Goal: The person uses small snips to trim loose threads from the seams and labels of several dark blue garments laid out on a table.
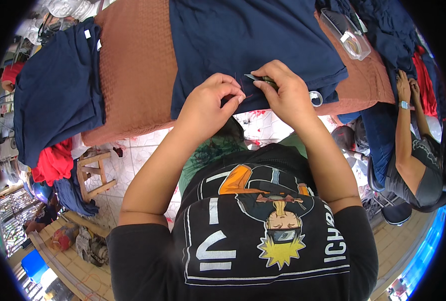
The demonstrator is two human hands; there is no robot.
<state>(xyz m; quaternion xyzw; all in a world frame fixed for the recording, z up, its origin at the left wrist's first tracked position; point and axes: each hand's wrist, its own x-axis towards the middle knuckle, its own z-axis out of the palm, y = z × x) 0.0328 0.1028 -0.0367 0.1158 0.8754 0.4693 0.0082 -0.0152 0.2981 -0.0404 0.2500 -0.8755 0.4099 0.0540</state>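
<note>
A navy blue garment (243,42) lies spread over the brown-covered table in front of me, its near edge beneath my hands. My left hand (215,98) is closed in a pinch on a thin reddish thread (249,96), thumb against forefinger. Between the thumb and fingers of my right hand (285,90) are small thread snips (253,77), with a pale pointed blade and a dark greenish handle partly hidden by the fingers. The blade points left, toward the pinching fingers, and stays apart from them. A white ring like a tape roll (315,99) sits by my right wrist.
Folded navy garments (57,85) hang off the table's left end, above red cloth (55,161) and a wooden stool (95,170). A clear plastic box (346,35) rests at the far right. Beyond it, another person's hands (405,85) handle dark cloth. A wooden bench (72,261) stands lower left.
</note>
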